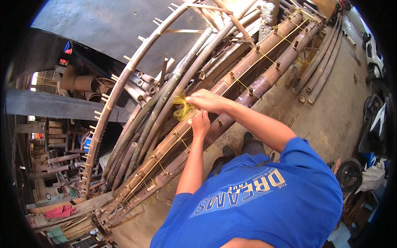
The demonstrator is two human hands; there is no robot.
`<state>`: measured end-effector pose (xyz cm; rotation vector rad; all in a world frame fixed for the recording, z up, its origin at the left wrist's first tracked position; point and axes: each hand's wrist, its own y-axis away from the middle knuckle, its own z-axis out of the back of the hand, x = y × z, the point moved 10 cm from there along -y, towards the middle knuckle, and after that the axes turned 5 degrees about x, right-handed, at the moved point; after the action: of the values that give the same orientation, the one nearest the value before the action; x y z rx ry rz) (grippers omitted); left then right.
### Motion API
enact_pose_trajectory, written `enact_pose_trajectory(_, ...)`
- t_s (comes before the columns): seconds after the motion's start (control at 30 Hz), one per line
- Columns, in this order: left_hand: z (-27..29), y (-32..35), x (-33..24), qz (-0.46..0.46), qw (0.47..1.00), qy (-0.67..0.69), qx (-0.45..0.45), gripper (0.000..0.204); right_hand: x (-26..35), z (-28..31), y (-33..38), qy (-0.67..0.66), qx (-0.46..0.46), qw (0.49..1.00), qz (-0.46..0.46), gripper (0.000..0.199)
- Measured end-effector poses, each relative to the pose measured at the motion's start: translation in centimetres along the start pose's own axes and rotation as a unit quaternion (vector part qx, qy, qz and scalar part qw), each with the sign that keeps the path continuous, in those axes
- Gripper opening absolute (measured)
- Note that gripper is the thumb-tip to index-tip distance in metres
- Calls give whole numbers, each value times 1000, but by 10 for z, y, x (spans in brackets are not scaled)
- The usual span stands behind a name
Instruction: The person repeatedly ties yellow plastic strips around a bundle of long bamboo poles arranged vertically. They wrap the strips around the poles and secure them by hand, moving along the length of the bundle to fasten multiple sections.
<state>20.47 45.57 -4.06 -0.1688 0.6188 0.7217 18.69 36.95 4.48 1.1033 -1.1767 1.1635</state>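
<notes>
Two long bamboo poles, a near one (262, 82) and a far one (240, 71), lie side by side. Short pegs stand up along them, and thin yellow string (285, 39) runs between the pegs. My right hand (206, 101) is closed on a loose bundle of yellow string (182, 106) above the far pole. Just below it, my left hand (200, 123) is closed with its fingers drawn together, over the far pole. Whatever lies in its fingers is too small to make out.
A curved bamboo piece with pegs (108, 101) arches at the left, beside stacked bamboo poles (165, 93). More poles (324, 62) lie on the concrete floor (326, 124) at the right. A wheel (348, 173) stands at the right edge; a red cloth (60, 211) lies lower left.
</notes>
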Motion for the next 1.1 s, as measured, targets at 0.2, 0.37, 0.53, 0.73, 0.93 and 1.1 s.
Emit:
enact_pose_trajectory(0.2, 9, -1, -7, 1, 994, 108, -21, 25, -51, -76, 147, 293, -7, 932, 212, 39)
enact_pose_trajectory(0.37, 68, -75, -65, -61, 973, 214, -54, 25, -68, -85, 125, 304, 38, 949, 72, 40)
enact_pose_trajectory(0.53, 16, -123, 42, -14, 996, -21, -91, 28, -76, -155, 126, 451, 122, 884, -22, 34)
enact_pose_trajectory(0.73, 109, -50, 30, -139, 984, -22, -110, 32, -139, -259, 127, -243, 133, 952, -129, 43)
enact_pose_trajectory(0.93, 86, 86, 132, -33, 988, 49, 142, 32, -85, -191, 91, -501, -427, 736, 158, 21)
enact_pose_trajectory(1.1, 89, 92, 123, -144, 977, 123, -100, 34, 42, -232, -41, -3, -56, 990, 126, 40)
